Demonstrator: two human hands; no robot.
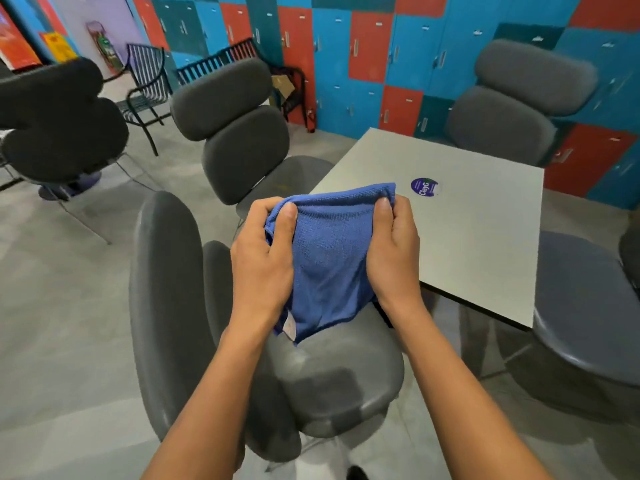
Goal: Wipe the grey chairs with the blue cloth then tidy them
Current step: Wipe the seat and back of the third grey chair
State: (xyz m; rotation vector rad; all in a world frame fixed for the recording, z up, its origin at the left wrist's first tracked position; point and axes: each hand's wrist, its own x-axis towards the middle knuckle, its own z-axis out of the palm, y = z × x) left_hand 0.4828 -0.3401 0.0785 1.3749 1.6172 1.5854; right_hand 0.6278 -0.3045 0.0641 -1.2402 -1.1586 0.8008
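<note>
A folded blue cloth hangs in the air between both hands above the seat of the nearest grey chair. My left hand grips its left edge, thumb on top. My right hand pinches its right edge. A second grey chair stands beyond, at the table's left side. A third grey chair stands at the far side of the table. A fourth grey chair seat shows at the right edge.
A grey square table with a round purple sticker stands to the right. Another dark chair is at far left, black metal chairs behind. Red and blue lockers line the back wall.
</note>
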